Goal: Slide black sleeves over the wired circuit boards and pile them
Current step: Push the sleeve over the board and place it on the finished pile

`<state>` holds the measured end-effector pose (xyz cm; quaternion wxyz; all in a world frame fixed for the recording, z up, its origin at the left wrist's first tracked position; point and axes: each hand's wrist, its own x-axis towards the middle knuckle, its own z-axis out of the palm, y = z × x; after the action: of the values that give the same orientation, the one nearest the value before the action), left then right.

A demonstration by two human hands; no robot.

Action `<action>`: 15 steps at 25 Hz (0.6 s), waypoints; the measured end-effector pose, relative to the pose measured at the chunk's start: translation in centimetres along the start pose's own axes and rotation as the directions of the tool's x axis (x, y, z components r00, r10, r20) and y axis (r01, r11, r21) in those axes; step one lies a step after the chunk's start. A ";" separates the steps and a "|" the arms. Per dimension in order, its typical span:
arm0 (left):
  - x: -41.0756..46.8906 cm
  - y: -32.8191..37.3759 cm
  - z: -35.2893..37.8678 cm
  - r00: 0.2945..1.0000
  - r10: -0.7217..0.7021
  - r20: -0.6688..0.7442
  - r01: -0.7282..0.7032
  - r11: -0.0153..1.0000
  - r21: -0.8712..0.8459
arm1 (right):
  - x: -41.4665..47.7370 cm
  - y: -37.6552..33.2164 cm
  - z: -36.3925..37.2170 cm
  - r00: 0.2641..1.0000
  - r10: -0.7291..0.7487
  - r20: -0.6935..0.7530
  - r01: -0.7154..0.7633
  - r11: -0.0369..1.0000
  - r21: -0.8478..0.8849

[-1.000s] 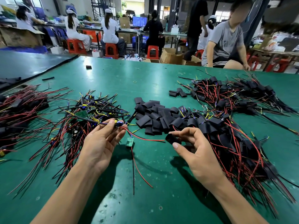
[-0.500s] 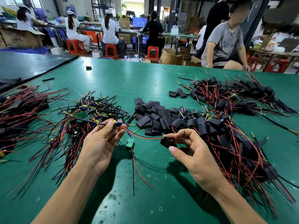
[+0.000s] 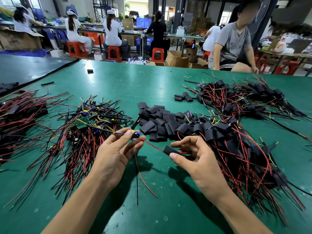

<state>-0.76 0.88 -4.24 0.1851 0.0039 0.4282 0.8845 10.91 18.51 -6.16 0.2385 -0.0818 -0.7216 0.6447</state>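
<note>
The black sleeve (image 3: 170, 150) is sitting just above the green table (image 3: 118, 78), in front of the person. Its long axis is running from upper left to lower right, and its open left end is pointing toward the wired circuit board (image 3: 136, 133). A red wire (image 3: 152, 146) from that board is passing into the sleeve's left end and showing again at its right end. The right hand (image 3: 199, 161) is pinching the sleeve between thumb and curled fingers. The left hand (image 3: 114, 154) is gripping the board's blue and yellow part between thumb and fingertips, palm turned up, while two more leads are hanging down from it onto the table.

Just behind the hands a heap of loose sleeves (image 3: 157, 120) is lying. To its left the bare wired boards (image 3: 94, 122) are lying in a tangle, a green board (image 3: 82, 122) showing among them. To the right the sleeved boards (image 3: 236, 142) are piling up, their red and black wires fanning toward the near edge. Another sleeved heap (image 3: 244, 98) is lying further back, with three stray sleeves (image 3: 183, 97) beside it.

Across the table a person in a grey T-shirt (image 3: 233, 43) is sitting; the lettering on the shirt is too blurred to read.
</note>
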 end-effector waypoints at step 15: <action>-2.6 -1.4 2.3 0.933 -0.349 0.088 0.360 0.903 -0.233 | 0.3 -1.8 0.8 0.964 0.267 0.002 -0.154 0.548 0.822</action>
<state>2.45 2.54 -3.42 0.3510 -0.0775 0.3049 0.8819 10.61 17.67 -4.42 0.2140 -0.0882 -0.3124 0.9213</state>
